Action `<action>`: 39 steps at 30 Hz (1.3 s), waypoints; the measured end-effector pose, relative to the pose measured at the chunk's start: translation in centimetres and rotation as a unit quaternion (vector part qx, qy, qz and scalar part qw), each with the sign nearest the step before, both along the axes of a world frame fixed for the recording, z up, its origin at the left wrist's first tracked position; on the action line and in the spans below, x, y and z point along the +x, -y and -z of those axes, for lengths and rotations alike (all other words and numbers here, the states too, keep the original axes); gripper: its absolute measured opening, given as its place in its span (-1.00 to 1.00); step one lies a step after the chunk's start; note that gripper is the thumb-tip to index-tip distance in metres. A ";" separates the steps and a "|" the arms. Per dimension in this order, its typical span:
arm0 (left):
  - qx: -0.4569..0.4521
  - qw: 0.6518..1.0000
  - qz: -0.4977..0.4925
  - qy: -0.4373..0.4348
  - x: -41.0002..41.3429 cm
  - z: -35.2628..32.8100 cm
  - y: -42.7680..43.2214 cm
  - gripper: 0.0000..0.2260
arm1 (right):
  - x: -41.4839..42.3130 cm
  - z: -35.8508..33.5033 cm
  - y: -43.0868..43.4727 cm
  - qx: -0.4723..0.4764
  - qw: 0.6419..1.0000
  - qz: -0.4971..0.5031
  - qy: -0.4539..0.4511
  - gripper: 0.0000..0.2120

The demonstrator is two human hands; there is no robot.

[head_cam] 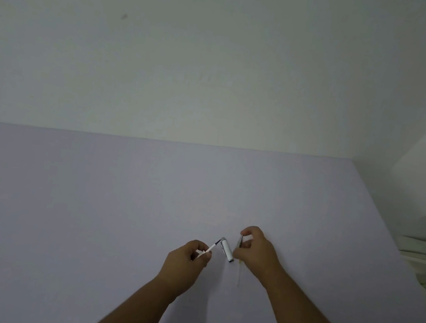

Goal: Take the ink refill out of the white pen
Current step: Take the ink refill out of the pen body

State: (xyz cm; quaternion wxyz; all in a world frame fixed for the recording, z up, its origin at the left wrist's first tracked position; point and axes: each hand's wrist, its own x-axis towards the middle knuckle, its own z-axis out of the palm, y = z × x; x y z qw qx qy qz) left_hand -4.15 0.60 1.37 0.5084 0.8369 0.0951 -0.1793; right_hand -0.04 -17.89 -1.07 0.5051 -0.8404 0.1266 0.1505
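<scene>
The left hand [188, 259] pinches the white pen front [209, 250] in curled fingers. The right hand [255, 249] pinches a thin rod [239, 242], probably the ink refill, just beside the silver barrel [227, 250]. Better to pull it straight and slowly, without bending.

We can read no text, label, brand, number or sign anywhere in the view. The white pen [227, 250] and the ink refill [211, 247] are too small to show any print, and we make out no lettering on the lilac table [93, 199] or the wall [167, 47].
</scene>
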 end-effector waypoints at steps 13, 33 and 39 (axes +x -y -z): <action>0.005 1.000 0.021 0.019 -0.2 -1.4 1.0 -0.90 | -0.9 -2.7 -0.9 0.245 0.964 0.101 0.025 -0.73; 0.031 0.996 0.005 0.080 -0.4 -3.5 1.8 -0.85 | -2.3 -4.4 -2.9 0.193 0.979 0.059 -0.041 -0.76; -0.001 0.996 -0.010 0.087 -0.3 -4.2 1.7 -0.90 | -2.4 -4.6 -3.2 0.240 0.968 0.077 -0.011 -0.87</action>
